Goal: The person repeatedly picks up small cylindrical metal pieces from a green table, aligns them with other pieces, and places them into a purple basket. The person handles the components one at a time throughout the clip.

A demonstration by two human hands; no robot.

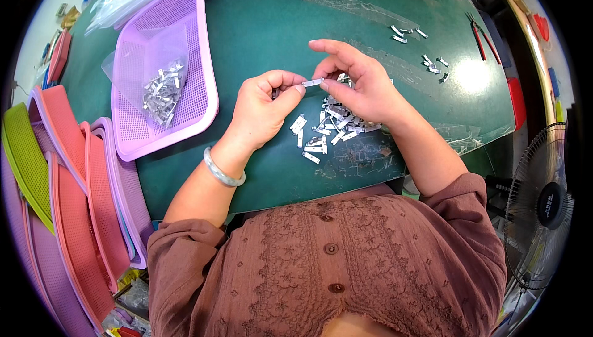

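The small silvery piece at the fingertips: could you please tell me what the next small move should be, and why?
I would probably steady its right end with the right hand, since the left hand pinches the silvery piece at its left end and the right thumb is close to the other; whether it touches is unclear.

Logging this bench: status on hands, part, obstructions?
Left hand pinching small metal part. Right hand at its right end. Loose pieces heaped nearby, none blocking.

From the parts pile (340, 115) on the table (259, 34), a bag (133, 78) in a basket (206, 59) lies at nine o'clock, pliers (478, 39) at two.
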